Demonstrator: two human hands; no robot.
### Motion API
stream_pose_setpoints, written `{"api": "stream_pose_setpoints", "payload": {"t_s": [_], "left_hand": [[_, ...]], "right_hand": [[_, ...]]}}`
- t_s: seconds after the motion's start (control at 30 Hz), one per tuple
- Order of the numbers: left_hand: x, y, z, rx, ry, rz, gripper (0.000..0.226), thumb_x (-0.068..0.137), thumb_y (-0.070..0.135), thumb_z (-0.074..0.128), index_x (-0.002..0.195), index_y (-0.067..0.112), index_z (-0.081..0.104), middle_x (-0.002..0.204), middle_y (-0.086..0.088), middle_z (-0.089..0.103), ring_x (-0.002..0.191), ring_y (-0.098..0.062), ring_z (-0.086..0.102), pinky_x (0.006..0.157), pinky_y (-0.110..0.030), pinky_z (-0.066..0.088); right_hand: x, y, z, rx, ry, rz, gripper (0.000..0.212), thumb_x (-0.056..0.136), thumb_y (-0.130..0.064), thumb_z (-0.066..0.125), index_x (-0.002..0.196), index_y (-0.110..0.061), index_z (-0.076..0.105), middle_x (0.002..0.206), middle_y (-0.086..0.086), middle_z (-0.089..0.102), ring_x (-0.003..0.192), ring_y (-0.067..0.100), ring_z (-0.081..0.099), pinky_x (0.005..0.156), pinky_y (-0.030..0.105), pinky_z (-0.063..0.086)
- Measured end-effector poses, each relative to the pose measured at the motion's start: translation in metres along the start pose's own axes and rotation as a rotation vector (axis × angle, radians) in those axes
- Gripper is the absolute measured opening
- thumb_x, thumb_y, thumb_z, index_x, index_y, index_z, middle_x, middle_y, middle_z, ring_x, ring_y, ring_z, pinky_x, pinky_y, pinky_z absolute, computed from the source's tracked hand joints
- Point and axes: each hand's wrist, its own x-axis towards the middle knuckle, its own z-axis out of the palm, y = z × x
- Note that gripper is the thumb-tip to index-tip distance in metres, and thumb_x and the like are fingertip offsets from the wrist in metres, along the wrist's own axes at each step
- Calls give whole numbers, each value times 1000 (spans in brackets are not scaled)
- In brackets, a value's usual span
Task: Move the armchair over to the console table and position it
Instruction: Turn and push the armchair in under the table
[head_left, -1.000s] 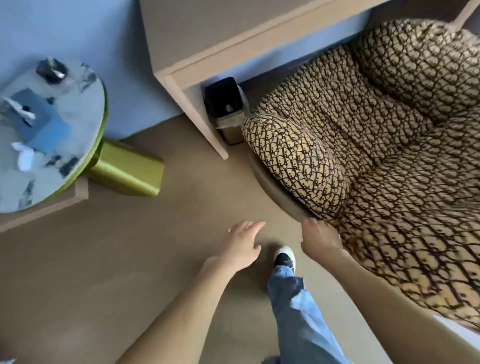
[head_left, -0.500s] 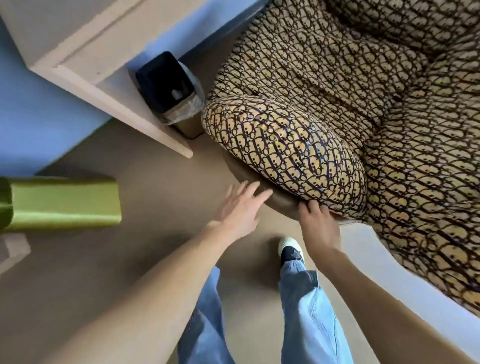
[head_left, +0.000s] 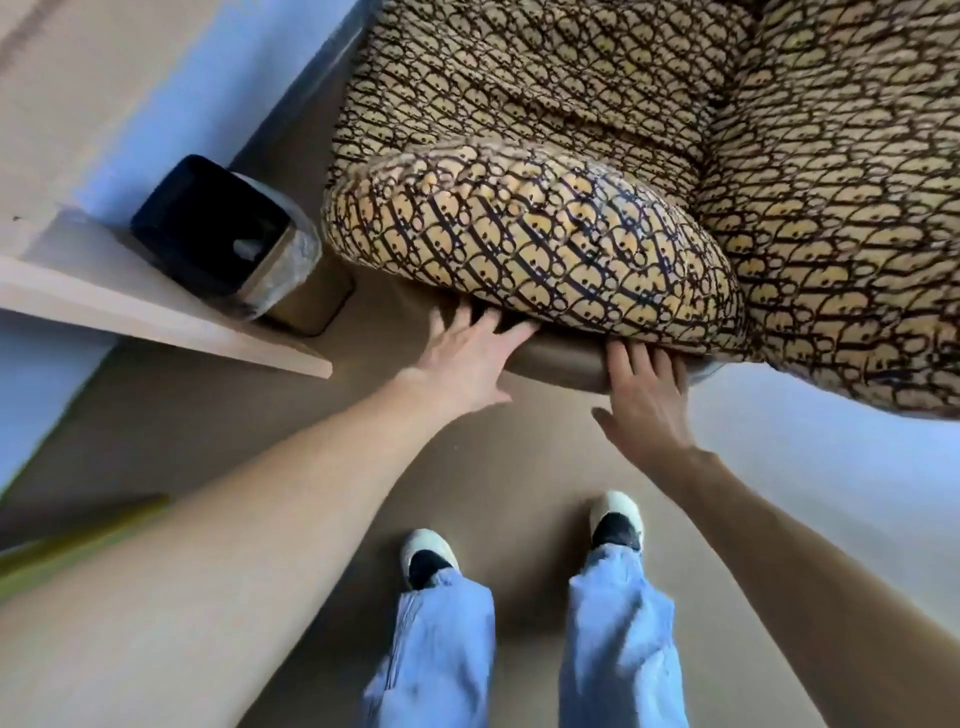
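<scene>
The armchair, covered in yellow and dark brown patterned fabric, fills the upper right, its rounded armrest nearest to me. A smooth brown base shell shows under that armrest. My left hand lies flat on the shell's left end, fingers spread and fingertips tucked under the cushion. My right hand holds the shell's rim further right, fingers up under the armrest and thumb out to the left. The light wood console table juts in from the left, its corner close to the armrest.
A black waste bin with a clear liner stands under the console table, almost touching the armchair. A green-gold cylinder lies blurred at the lower left. My two feet stand on tan floor just before the chair. The wall is blue.
My view has moved closer and tilted down over the armrest. My left hand has reached forward from the open floor onto the chair's base. My right hand stays at the rim.
</scene>
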Motion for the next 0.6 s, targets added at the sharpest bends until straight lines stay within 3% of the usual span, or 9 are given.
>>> {"api": "stream_pose_setpoints", "payload": {"t_s": [0.17, 0.43, 0.6], "left_hand": [[13, -5, 17, 181, 62, -21, 117, 64, 66, 82, 154, 38, 13, 154, -20, 32, 143, -55, 18, 109, -79, 17], [40, -34, 14, 194, 198, -7, 98, 64, 53, 87, 146, 35, 36, 144, -12, 41, 137, -44, 28, 102, -83, 26], [44, -37, 19, 210, 295, 5, 95, 63, 54, 87, 143, 35, 41, 144, -12, 43, 138, -43, 28, 107, -82, 18]], "right_hand": [[6, -12, 18, 73, 81, 30, 82, 76, -35, 80, 142, -25, 33, 127, 9, 51, 114, 36, 46, 108, 58, 32], [24, -26, 29, 318, 101, 76, 72, 75, -15, 74, 133, -37, 36, 127, -1, 51, 118, 29, 41, 109, 58, 27], [34, -31, 35, 395, 175, 137, 67, 70, -5, 69, 122, -38, 43, 121, -4, 53, 114, 25, 39, 106, 53, 26]]}}
